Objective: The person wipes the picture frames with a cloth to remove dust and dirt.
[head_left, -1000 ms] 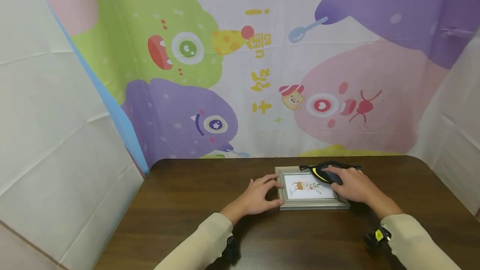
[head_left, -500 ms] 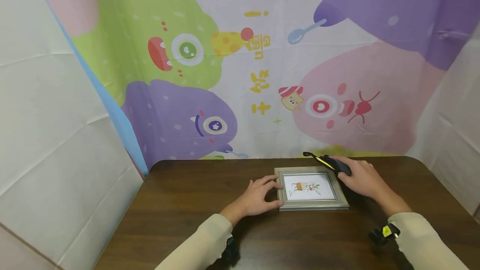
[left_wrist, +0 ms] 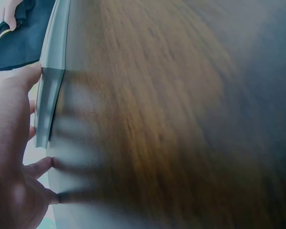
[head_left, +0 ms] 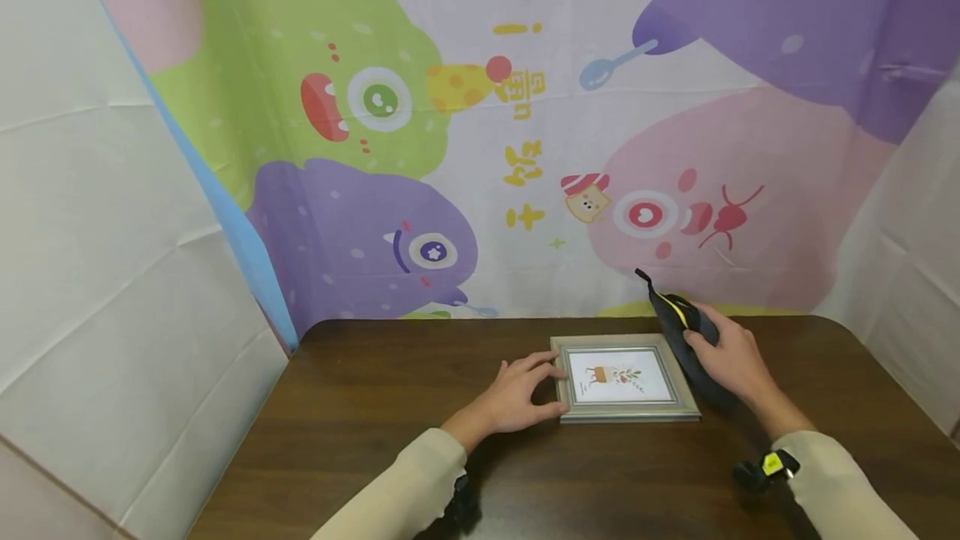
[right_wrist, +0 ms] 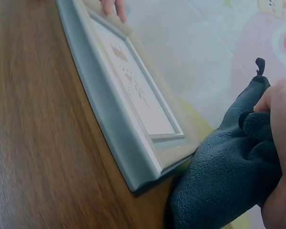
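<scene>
A silver-grey picture frame with a small deer-and-plant picture lies flat on the table. My left hand touches the frame's left side with its fingers spread. In the left wrist view the thumb of that hand rests against the frame's edge. At the frame's right side, my right hand grips a bunched dark grey cloth with a yellow stripe and a hanging loop. In the right wrist view the plush cloth hangs beside the frame's corner; part of the grip is hidden.
The dark brown wooden table extends around the frame. Behind it hangs a cartoon-printed curtain, and pale sheets line the sides. Each wrist carries a black camera strap.
My right hand has lifted the cloth off the frame's top right area and moved it right, so it now hangs down along the frame's right side. The left hand and frame stay put.
</scene>
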{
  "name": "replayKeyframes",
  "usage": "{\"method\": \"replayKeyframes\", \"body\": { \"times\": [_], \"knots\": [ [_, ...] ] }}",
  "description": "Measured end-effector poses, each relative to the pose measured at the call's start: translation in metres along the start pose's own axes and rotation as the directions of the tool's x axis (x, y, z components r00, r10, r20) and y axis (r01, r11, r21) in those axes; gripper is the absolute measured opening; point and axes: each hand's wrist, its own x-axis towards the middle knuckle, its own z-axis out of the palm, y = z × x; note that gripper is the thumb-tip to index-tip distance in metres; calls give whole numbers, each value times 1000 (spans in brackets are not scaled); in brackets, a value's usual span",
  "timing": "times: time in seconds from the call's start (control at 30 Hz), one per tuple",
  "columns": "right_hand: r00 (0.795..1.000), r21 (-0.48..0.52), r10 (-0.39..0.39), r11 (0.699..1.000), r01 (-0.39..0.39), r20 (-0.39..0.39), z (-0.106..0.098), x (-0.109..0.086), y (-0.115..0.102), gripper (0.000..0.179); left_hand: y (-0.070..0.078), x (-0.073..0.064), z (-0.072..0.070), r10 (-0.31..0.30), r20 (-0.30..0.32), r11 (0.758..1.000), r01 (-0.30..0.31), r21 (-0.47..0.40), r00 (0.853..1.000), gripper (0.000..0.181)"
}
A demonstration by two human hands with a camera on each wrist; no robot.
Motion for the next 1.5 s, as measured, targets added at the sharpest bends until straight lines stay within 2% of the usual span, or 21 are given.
{"method": "replayKeyframes", "body": {
  "times": [0.17, 0.33, 0.4, 0.53, 0.73, 0.97, 1.2, 1.5],
  "knots": [
    [996, 85, 88, 993, -87, -3, 4, 4, 4, 58, 6, -2, -5, -7, 5, 1000, 7, -15, 1000, 56],
    [980, 200, 188, 960, -196, 60, 6, 7, 13, 61, 20, -4, -18, -10, 28, 1000, 11, -17, 1000, 56],
    [971, 239, 222, 941, -238, 93, 7, 5, 18, 60, 21, -3, -18, -9, 35, 1000, 9, -9, 999, 56],
    [954, 269, 269, 917, -296, 134, 8, 3, 25, 58, 13, 2, -10, -3, 36, 1000, 3, 9, 999, 57],
    [956, 274, 260, 917, -289, 138, 9, 2, 27, 57, 7, 3, -5, -11, 22, 1000, 11, -5, 1000, 56],
    [956, 269, 259, 919, -287, 134, 10, 2, 25, 54, 7, 2, -5, -13, 8, 1000, 13, 10, 1000, 56],
    [940, 297, 303, 894, -337, 153, 12, -4, 25, 64, 7, 0, -7, -6, 12, 1000, 6, -7, 1000, 53],
    [929, 318, 339, 873, -370, 150, 11, -17, 26, 65, 4, 0, -3, -17, 8, 1000, 17, -1, 1000, 54]
  ]
}}
